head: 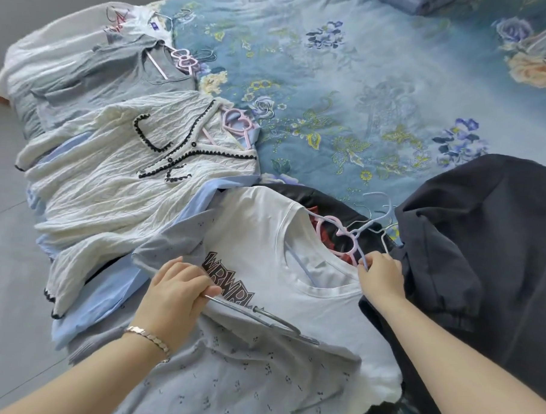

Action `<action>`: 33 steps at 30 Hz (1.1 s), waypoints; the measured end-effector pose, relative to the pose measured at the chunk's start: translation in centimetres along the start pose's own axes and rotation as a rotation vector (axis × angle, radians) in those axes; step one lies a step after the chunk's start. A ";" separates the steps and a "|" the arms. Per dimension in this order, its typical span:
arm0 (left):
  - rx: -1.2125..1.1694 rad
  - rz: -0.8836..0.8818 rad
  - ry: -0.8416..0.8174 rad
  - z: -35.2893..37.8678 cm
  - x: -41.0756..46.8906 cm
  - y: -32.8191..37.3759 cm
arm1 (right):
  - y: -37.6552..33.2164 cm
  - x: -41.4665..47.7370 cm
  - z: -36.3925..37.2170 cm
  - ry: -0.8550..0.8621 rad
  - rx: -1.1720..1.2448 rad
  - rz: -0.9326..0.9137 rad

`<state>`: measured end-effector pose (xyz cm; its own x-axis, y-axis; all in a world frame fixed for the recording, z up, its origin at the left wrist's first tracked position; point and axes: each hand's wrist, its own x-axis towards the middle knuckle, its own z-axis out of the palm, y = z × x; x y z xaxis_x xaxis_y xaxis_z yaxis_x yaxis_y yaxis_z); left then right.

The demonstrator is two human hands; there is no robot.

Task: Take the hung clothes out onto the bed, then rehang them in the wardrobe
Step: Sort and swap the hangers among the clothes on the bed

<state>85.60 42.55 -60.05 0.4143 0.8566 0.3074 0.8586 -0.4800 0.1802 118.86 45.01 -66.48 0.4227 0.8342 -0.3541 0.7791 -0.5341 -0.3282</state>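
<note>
Clothes [171, 202] are lying in an overlapping row along the left and near side of the bed [349, 85], which is carrying a blue floral cover. I am logging them from far to near:
- a white garment [63, 44] with a red mark near its collar
- a grey top [114, 81] lying partly over it
- a cream cable-knit cardigan [119, 187] with black trim
- a light blue shirt [105, 296] showing beneath the cardigan
- a white T-shirt [307, 311] with a dark printed word on the chest

A grey-blue dotted garment [226, 380] is lying nearest me, overlapping the T-shirt's lower part. A dark garment [482, 247] is spreading over the right side, just beside the T-shirt.

Left hand [174, 293]: it is gripping, fingers curled, one end of a metal hanger [276, 321] that is resting across the dotted garment and the T-shirt. A bracelet [148, 336] is sitting on that wrist.

Right hand [381, 274]: its fingertips are pinching the pale stem of a plastic hanger [339, 233] with pink heart-shaped loops, at the T-shirt's neckline. One arm of this hanger is showing inside the neck opening. Several thin hooks are bunching together just beyond the hand; I cannot tell which hook belongs to which garment.

Similar pink looped hangers are showing at the collars of the cardigan and the grey top. Grey floor [8, 226] is running along the left of the bed.
</note>
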 end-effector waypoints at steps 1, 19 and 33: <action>-0.009 -0.007 0.016 -0.9 0.1 0.2 | -0.3 -0.5 -0.6 -0.004 -0.020 -0.020; -0.221 -0.135 0.221 -26.2 -6.6 -7.5 | -20.9 -28.3 -12.7 0.256 0.440 -0.201; -0.476 -0.296 0.436 -48.5 -11.3 -24.1 | -45.9 -50.8 -25.0 0.501 0.234 -0.547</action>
<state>45.55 35.23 -22.57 -0.0602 0.8580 0.5102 0.6498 -0.3543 0.6725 73.21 30.61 -11.55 0.2082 0.9204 0.3309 0.8429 0.0028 -0.5381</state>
